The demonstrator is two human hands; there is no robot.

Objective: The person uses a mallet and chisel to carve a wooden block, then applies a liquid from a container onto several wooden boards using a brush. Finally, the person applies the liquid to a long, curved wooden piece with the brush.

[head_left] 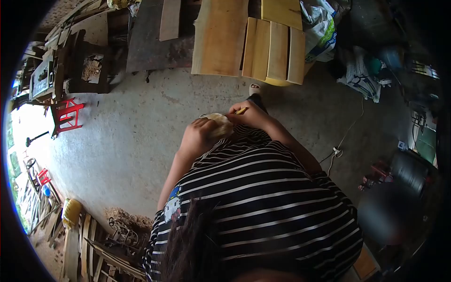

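Striped shirt [263, 197], then pencil [241, 111] pointing left-down

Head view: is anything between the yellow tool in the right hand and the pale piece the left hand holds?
Nothing visible. The left hand grips the pale piece from its left; the right hand brings the yellow tool right beside its upper edge. Whether they touch cannot be told.

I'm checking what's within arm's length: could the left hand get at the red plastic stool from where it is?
Probably not. The left hand grips a pale wooden piece close to the chest, and the red plastic stool stands well off to the side across open concrete floor.
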